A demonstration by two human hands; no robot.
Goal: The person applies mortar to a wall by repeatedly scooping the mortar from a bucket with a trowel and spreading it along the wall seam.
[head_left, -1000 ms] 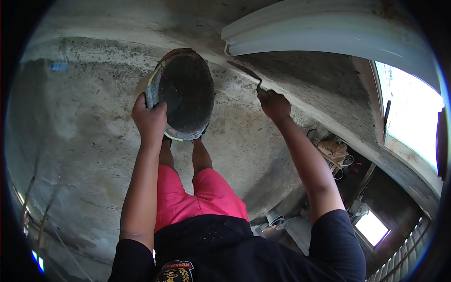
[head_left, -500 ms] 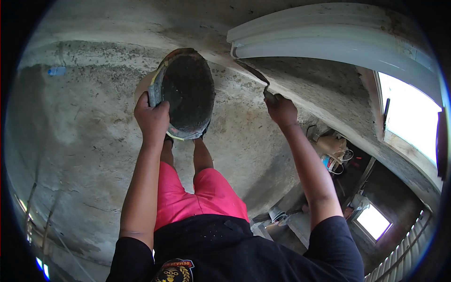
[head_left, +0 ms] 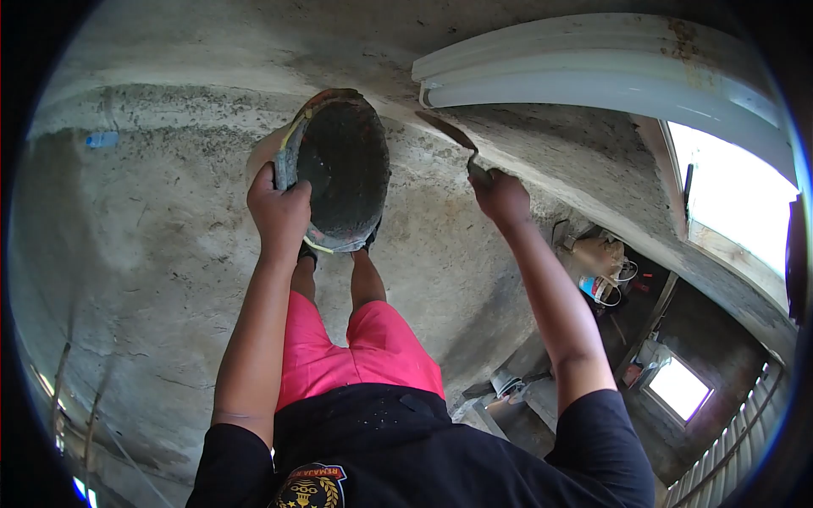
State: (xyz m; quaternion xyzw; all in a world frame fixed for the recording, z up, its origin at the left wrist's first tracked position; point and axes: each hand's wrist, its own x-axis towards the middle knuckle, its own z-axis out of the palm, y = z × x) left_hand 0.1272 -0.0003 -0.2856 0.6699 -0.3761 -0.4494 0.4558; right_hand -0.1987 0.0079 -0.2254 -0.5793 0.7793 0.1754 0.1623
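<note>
Bucket (head_left: 345, 169): held out in front of the person, above the feet, its mouth turned toward the viewer. Inside is dark grey, probably mortar; how much it holds cannot be told. Left hand (head_left: 279, 207) clamped on the near-left rim, thumb over the edge.

Trowel (head_left: 449, 131): to the right of the bucket, well apart from it. Right hand (head_left: 501, 197) wrapped round the handle, blade pointing up and left toward the wall (head_left: 576, 161), tip just beside the end of a long white panel (head_left: 593, 68). Whether the blade touches the wall, cannot tell.

Just changed: over the last half second the trowel shifts slightly left against the panel's end, the bucket hardly at all. Reads as the right hand doing the working while the left only carries; no mortar is seen passing between bucket and wall.

Against the frame a second ago: blade shows more of its flat face, where it looked thinner. Both grips unchanged. View tilts a little; the blue bottle (head_left: 102, 139) on the left sits lower in it. A small white-and-blue pail (head_left: 590, 288), hidden then, now shows by a brown sack (head_left: 597, 254).
</note>
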